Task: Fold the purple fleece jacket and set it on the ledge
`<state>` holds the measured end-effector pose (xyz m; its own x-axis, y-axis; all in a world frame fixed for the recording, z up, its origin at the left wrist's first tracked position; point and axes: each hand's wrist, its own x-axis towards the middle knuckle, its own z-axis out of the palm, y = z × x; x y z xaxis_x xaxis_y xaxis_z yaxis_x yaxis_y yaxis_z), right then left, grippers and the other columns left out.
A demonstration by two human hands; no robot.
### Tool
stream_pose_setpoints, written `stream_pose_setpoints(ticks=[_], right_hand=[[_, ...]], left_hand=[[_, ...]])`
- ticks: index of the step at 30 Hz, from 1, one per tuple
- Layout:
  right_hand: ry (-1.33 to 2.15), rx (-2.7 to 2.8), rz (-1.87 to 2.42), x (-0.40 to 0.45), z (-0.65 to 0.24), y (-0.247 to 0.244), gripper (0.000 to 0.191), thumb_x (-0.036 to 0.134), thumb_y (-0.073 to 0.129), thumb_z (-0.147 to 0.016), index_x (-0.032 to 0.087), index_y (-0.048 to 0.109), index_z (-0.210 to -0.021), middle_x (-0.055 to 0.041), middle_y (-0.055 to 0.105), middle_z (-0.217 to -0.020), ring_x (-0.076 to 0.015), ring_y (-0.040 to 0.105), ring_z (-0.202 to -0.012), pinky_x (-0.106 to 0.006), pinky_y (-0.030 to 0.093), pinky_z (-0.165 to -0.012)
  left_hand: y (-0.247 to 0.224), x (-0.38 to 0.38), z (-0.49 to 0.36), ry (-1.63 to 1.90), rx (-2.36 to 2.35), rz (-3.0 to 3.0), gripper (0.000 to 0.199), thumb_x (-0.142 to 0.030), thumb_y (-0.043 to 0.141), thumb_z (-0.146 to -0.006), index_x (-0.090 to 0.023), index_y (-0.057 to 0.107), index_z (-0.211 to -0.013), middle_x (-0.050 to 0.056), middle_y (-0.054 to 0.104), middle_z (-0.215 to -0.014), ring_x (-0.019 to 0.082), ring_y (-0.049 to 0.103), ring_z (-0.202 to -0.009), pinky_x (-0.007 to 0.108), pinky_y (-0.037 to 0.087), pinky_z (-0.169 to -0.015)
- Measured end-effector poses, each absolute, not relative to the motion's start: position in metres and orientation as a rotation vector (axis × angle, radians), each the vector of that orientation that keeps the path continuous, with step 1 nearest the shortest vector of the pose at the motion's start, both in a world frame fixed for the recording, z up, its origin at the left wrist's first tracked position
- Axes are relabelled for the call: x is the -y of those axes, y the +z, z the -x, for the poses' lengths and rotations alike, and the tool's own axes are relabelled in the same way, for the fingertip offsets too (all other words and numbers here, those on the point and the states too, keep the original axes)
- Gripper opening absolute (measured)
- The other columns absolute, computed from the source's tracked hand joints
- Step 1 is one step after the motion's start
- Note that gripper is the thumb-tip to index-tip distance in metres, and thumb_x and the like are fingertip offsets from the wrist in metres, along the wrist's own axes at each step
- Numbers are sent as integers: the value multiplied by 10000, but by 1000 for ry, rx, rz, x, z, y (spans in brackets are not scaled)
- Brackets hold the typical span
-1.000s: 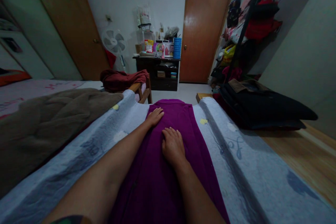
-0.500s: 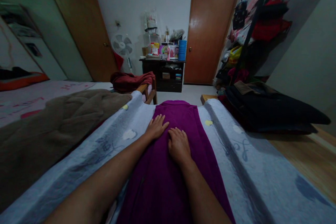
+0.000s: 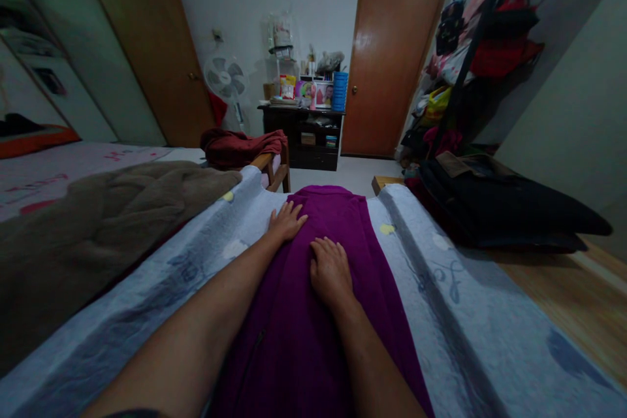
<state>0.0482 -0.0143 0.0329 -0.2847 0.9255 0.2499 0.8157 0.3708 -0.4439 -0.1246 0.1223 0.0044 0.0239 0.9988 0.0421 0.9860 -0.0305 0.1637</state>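
A purple garment (image 3: 304,339) with a collar at its far end and a zipped pocket near its lower left lies lengthwise before me. Flat on its left edge, near the collar, rests my left hand (image 3: 287,222) with fingers spread. My right hand (image 3: 332,269) lies palm down on the middle of the cloth, its fingers slightly bent and holding nothing. Under the garment is a light blue-grey patterned blanket (image 3: 460,326). The garment's near end runs out of view between my forearms.
A brown fleece blanket (image 3: 122,215) is bunched at the left. Folded dark clothes (image 3: 509,202) are stacked on the right, beside a wooden board (image 3: 553,274). A dark red cloth (image 3: 240,147) hangs over a wooden rail. Farther back stand a fan (image 3: 226,78) and a dark cabinet (image 3: 279,130).
My left hand has slid slightly left towards the garment's edge. The right hand stays almost in place on the cloth. The view has shifted a little.
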Motion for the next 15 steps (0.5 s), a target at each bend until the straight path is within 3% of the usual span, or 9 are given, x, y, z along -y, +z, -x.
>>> stream_pose_setpoints(ticks=[3, 8, 11, 15], right_hand=[[319, 2167, 1498, 14, -48, 33, 430, 189, 433, -884, 204, 561, -1294, -56, 545, -1380, -190, 387, -1342, -397, 165, -1149], [326, 2166, 1506, 14, -48, 32, 436, 188, 438, -882, 193, 557, -1302, -51, 544, -1382, -200, 383, -1345, -397, 150, -1153], [309, 2178, 1516, 14, -47, 32, 439, 184, 443, -879, 192, 557, -1302, -56, 544, -1382, -197, 385, -1344, -394, 159, -1152], [297, 2186, 1514, 14, -47, 33, 435, 188, 441, -880, 199, 560, -1298, -57, 539, -1387, -194, 386, -1344, -394, 172, -1148]], left_hand=[[11, -118, 119, 351, -2195, -2252, 560, -482, 331, -949, -223, 372, -1444, 119, 253, -1569, 294, 166, -1454, 569, 174, -1132], [27, -109, 103, 519, -1990, -2485, 439, -230, 412, -912, -196, 493, -1343, 75, 345, -1535, 220, 251, -1431, 407, 233, -1158], [28, -107, 96, 332, -1796, -2505, 441, -331, 347, -959, -179, 489, -1348, 78, 373, -1521, 219, 253, -1433, 396, 259, -1145], [22, -110, 94, 171, -1802, -2419, 610, -531, 307, -952, -188, 352, -1453, 103, 271, -1564, 270, 195, -1450, 486, 231, -1138]])
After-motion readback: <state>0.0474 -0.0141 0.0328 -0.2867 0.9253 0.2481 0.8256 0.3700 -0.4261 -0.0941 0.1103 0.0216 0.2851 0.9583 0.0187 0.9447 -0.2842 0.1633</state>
